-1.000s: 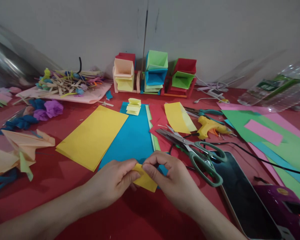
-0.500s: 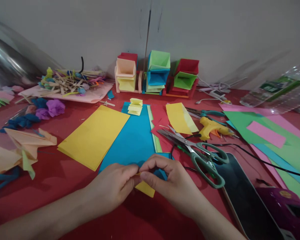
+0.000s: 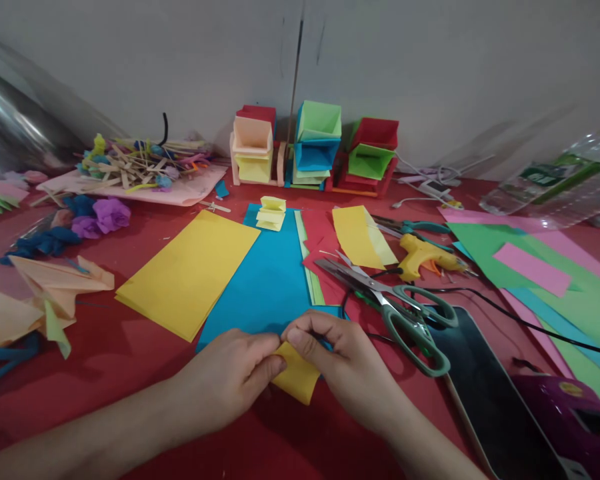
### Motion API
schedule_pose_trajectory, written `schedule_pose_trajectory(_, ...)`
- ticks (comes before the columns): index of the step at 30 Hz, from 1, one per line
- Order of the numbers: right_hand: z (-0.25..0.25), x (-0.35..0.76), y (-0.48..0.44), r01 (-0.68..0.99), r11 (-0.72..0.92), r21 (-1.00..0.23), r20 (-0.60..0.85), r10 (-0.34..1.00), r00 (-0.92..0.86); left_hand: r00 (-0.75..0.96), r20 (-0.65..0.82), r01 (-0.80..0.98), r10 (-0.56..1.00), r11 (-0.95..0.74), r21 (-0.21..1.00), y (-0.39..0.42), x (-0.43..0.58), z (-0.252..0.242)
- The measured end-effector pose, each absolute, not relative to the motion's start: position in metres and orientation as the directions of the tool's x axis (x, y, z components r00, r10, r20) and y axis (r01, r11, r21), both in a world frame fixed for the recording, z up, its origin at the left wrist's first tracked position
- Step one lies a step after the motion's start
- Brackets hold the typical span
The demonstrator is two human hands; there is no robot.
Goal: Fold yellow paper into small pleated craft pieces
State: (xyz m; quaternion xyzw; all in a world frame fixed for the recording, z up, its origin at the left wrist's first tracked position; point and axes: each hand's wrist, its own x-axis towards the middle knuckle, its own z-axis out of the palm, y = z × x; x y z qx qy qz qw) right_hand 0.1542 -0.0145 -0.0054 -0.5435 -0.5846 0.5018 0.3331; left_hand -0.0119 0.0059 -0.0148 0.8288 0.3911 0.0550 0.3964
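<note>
A small piece of yellow paper (image 3: 297, 378) is pinched between my two hands near the front of the red table. My left hand (image 3: 235, 377) grips its left edge with thumb and fingers. At its upper edge, my right hand (image 3: 335, 357) closes thumb against forefinger. The lower part of the paper hangs free and curls slightly; the fingers hide its upper part. Just beyond lies a blue sheet (image 3: 265, 280), carrying a small folded pale-yellow paper piece (image 3: 271, 215). Larger yellow sheets (image 3: 190, 273) overlap its left side.
Green-handled scissors (image 3: 390, 293) and a phone (image 3: 485, 387) lie at right, by a yellow glue gun (image 3: 427, 257) and its cable. Folded paper boxes (image 3: 317, 123) stand along the wall. A plastic bottle (image 3: 560, 173) and coloured sheets (image 3: 575, 247) are far right.
More of the yellow paper shows below my fingers, its free end lower and further right. My right thumb has shifted up and away from my left thumb.
</note>
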Motion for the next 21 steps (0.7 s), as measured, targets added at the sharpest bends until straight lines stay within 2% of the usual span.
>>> schedule_pose_trajectory(5,-0.0032,0.1587,-0.0144,0.34,-0.053,-0.939,-0.135,0.966,-0.221,0.68,-0.257,0.593,0.687,-0.31,0.743,0.0052,-0.0108,-0.0118)
schedule_pose_trajectory(9,-0.0032,0.1556,-0.0168,0.394,-0.022,-0.919,-0.112,0.972,-0.208,0.695,-0.242,0.583,0.677,-0.334,0.741,0.0063,-0.011,-0.0119)
schedule_pose_trajectory(12,-0.0049,0.154,-0.0162,0.367,-0.038,-0.929,-0.114,0.976,-0.186,0.695,-0.243,0.571,0.677,-0.315,0.758,0.007,-0.0119,-0.0146)
schedule_pose_trajectory(18,-0.0032,0.1593,-0.0134,0.317,-0.119,-0.941,-0.178,0.97,-0.164,0.61,-0.305,0.459,0.732,-0.011,0.889,0.0061,-0.0122,-0.0199)
schedule_pose_trajectory(21,-0.0006,0.1598,-0.0143,0.339,-0.115,-0.934,-0.17,0.976,-0.137,0.596,-0.296,0.427,0.746,0.017,0.904,0.0062,-0.0117,-0.0195)
